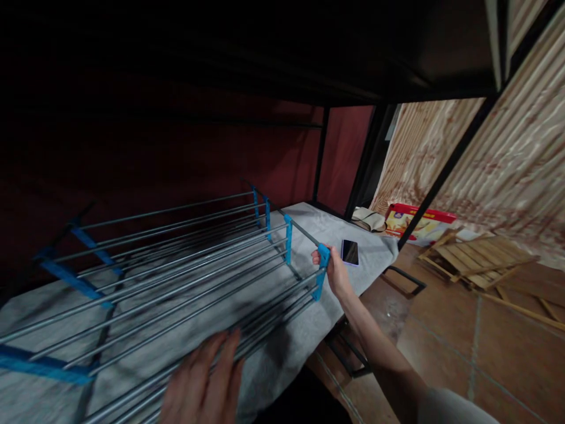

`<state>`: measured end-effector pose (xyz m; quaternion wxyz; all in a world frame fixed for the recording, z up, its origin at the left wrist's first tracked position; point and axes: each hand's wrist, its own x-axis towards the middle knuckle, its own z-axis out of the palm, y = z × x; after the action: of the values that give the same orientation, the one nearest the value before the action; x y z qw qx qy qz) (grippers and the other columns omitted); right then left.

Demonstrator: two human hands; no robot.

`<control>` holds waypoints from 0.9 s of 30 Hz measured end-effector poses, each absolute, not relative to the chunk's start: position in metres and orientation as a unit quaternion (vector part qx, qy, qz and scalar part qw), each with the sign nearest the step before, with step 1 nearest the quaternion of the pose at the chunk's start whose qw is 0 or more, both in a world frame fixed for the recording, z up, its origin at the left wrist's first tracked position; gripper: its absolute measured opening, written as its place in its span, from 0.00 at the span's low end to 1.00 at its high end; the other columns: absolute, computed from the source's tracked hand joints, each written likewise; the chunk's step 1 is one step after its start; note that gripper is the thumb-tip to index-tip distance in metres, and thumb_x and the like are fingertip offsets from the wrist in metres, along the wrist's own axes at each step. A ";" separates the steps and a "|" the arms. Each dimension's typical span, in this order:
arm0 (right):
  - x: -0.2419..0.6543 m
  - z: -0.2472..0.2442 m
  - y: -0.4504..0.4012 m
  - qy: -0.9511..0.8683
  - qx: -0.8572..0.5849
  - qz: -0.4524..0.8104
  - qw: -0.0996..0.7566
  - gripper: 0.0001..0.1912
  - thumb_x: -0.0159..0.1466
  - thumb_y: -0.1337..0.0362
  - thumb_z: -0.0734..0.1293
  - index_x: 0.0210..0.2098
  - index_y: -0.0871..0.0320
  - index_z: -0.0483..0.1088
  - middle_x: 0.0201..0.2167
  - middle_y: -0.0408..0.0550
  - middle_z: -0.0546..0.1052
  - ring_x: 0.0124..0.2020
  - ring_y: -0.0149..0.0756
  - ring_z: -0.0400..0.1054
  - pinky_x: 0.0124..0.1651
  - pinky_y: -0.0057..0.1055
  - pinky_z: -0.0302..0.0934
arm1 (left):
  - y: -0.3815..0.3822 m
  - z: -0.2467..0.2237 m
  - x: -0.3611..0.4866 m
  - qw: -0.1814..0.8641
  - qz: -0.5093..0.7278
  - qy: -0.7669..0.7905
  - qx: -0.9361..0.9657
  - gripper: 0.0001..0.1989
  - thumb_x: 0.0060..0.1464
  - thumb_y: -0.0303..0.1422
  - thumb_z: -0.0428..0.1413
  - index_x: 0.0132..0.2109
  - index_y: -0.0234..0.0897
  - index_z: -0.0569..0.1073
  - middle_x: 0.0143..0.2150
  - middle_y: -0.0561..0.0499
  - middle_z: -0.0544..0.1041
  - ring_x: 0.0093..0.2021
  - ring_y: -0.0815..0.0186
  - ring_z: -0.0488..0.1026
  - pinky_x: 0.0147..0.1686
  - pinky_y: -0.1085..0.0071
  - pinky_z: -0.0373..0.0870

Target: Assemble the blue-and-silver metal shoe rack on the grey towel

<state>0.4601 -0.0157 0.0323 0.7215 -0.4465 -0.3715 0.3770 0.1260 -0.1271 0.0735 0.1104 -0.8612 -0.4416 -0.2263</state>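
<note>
A rack of thin grey metal tubes joined by blue plastic brackets (288,238) lies across the cloth-covered surface (304,330). My right hand (331,265) is wrapped round the blue bracket at the rack's near right corner. At the bottom of the view, my left hand (205,377) lies over the nearest tubes with its fingers stretched out, palm hidden. Just right of my right hand, a dark-screened phone (350,252) lies flat on the cloth.
A black metal frame (321,159) stands around and above the surface. A white cloth item (369,219) and a red and yellow box (419,222) are at the right. Wooden slatted furniture (485,259) lies on the tiled floor (450,335), before a patterned curtain (445,141).
</note>
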 end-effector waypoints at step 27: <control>0.461 0.050 -0.019 -0.429 -0.502 0.330 0.674 0.30 0.67 0.42 0.59 0.56 0.55 0.73 0.31 0.44 0.75 0.31 0.36 0.65 0.35 0.32 0.62 | -0.045 0.108 0.248 0.053 -0.060 -0.437 -0.896 0.26 0.65 0.23 0.38 0.66 0.41 0.64 0.51 0.44 0.79 0.44 0.60 0.80 0.40 0.66 0.73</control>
<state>0.4607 -0.0195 0.0498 0.6744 -0.5021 -0.4294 0.3297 0.2478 -0.0453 0.1081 0.0530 -0.8960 -0.4368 -0.0603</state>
